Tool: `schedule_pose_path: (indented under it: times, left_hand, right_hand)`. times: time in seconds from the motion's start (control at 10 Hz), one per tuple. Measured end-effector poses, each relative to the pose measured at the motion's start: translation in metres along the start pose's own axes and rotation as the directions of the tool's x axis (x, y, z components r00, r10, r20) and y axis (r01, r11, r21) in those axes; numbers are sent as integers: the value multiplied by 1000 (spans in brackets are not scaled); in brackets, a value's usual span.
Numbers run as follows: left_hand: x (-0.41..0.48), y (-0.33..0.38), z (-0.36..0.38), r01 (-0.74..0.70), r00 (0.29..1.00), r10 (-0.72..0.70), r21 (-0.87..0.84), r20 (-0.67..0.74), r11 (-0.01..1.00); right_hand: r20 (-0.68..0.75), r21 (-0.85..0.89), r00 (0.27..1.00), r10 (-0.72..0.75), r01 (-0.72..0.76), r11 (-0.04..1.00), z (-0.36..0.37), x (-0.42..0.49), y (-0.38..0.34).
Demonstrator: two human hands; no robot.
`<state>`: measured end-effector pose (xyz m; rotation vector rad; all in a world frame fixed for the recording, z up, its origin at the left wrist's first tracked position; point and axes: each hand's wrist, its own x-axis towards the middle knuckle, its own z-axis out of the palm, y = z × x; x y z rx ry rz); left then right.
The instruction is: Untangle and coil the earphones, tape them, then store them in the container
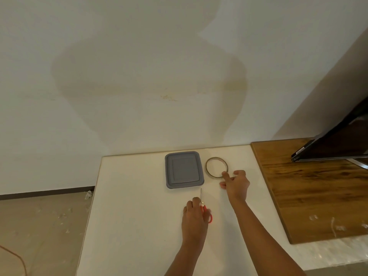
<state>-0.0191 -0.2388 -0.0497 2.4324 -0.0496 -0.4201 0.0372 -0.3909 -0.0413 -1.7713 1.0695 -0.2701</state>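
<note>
Fingers of the right hand (237, 185) are spread and loosely bent. One fingertip (224, 173) lies at the near rim of the thin ring-shaped roll of clear tape (206, 167), and the others arch just beside it. Nothing is yet enclosed, so the hand reads as reaching for the roll. Fingers (196, 200) of the left hand (194, 216) curl down over the handles of the red-handled metal scissors (201, 196), which lie flat with the closed blades pointing away toward the wall. The hand appears to hold the handles, though how firmly cannot be told.

Roll and scissors sit close together in front of the person, probably so that a strip can be pulled with one hand and cut with the other. Just left of the roll, near but apart from it, stands the grey rounded-square plastic container (182, 170) with its lid on. It is set at the far edge, where it stays out of the working area until needed.

The earphones cannot be made out anywhere on the white table (129, 216), and whether they are already inside the closed container cannot be told. A thin pale strand (334, 229) lies on the brown wooden board (318, 196) to the right, too small to identify.

Judged from this layout, the taping step is in hand — coiling and storing cannot be confirmed.
</note>
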Motion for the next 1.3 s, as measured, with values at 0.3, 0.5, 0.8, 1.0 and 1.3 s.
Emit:
schedule_pose_path:
  times: [0.3,0.5,0.8,1.0,1.3]
  left_hand:
    - [-9,0,-8,40,999,-44,-98,-31,994]
    - [-14,-1,-14,64,995,-72,-109,-75,992]
    - [-5,-7,-19,72,995,-77,-87,-59,994]
    - [-2,-10,-19,91,994,-95,-89,-48,992]
    - [-8,-7,-28,44,999,-46,-87,-16,995]
  right_hand:
    - [452,-320,795,-404,567,759,3,-95,72]
    - [314,-457,816,-486,579,676,-6,-94,82]
    - [37,-435,939,-342,323,840,-36,-18,50]
    - [73,-480,950,-305,302,824,-20,29,25]
    - [44,-479,904,-426,393,785,-36,14,28]
